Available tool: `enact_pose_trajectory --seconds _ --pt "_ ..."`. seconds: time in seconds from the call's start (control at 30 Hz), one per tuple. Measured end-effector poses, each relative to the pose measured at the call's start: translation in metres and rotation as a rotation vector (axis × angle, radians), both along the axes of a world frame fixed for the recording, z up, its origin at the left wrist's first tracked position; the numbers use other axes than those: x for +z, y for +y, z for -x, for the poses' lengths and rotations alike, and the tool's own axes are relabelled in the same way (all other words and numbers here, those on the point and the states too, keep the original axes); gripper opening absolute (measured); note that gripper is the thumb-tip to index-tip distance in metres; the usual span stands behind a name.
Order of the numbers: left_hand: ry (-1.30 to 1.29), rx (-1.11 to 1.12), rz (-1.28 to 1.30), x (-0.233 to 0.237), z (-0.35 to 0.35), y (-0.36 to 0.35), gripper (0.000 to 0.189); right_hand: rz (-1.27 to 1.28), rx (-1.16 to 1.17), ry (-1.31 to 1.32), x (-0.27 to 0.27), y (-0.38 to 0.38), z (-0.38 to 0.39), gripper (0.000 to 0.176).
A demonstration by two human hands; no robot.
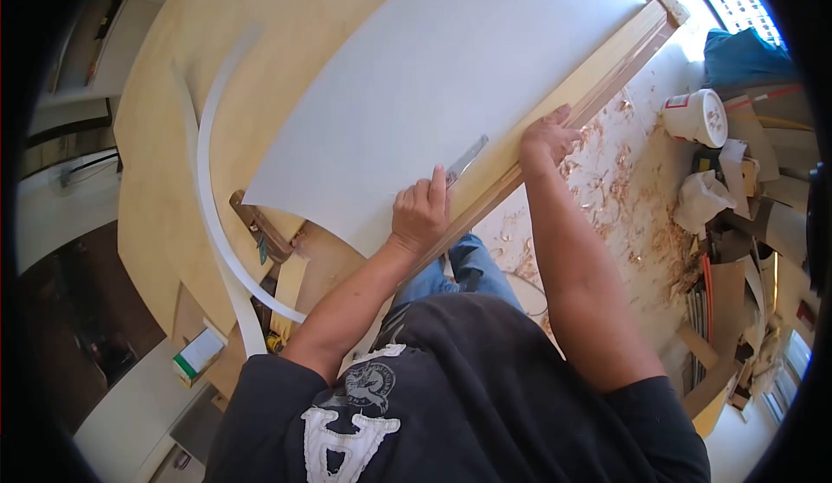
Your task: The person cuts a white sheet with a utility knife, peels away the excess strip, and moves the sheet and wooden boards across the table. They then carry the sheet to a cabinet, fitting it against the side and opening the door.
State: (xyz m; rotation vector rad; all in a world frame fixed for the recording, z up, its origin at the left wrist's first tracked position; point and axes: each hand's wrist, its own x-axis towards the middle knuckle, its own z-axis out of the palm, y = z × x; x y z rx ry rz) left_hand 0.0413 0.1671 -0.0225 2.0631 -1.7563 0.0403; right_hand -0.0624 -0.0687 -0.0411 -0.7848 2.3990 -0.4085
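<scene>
My left hand [422, 214] rests low on a large white sheet [416, 84], fingers curled. From its fingertips sticks out a flat silvery knife-like tool [469, 159], lying at a slant near the sheet's edge; its exact kind is hard to make out. Along that edge runs a long wooden board [598, 65]. My right hand [549, 140] grips this board farther up, its fingers bent over the outer side. Part of the tool is hidden under my left hand.
A plywood top [173, 214] carries a curled white strip [205, 149] and a brown hand plane [260, 227]. Wood shavings [607, 188] litter the floor at right, near a white bucket [693, 119] and offcuts [728, 301]. A green-and-white box [199, 353] sits lower left.
</scene>
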Motion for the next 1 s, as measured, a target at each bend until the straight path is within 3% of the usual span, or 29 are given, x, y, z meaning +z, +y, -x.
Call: enact_pose_trajectory --seconds 0.23,0.37,0.5,0.6,0.8,1.0 --pt "-0.039 0.021 0.019 -0.006 0.005 0.0 0.051 0.058 0.074 -0.017 0.0 0.011 0.005 0.087" --pt "-0.041 0.025 0.018 -0.002 0.004 0.0 0.05 0.063 0.151 -0.215 0.016 0.089 -0.004 0.091" --pt "-0.069 0.024 0.01 -0.011 0.003 0.0 0.049 0.024 0.28 -0.129 -0.046 0.176 -0.01 0.088" --pt "-0.045 0.021 0.029 -0.011 0.001 0.002 0.049 0.035 0.066 -0.207 -0.016 0.182 -0.031 0.085" --pt "0.112 0.08 0.054 -0.014 -0.003 0.007 0.046 0.004 0.005 -0.149 -0.002 0.18 -0.041 0.081" --pt "0.524 0.132 0.043 -0.015 -0.019 0.015 0.042 0.0 -0.004 0.009 0.001 0.176 -0.051 0.074"
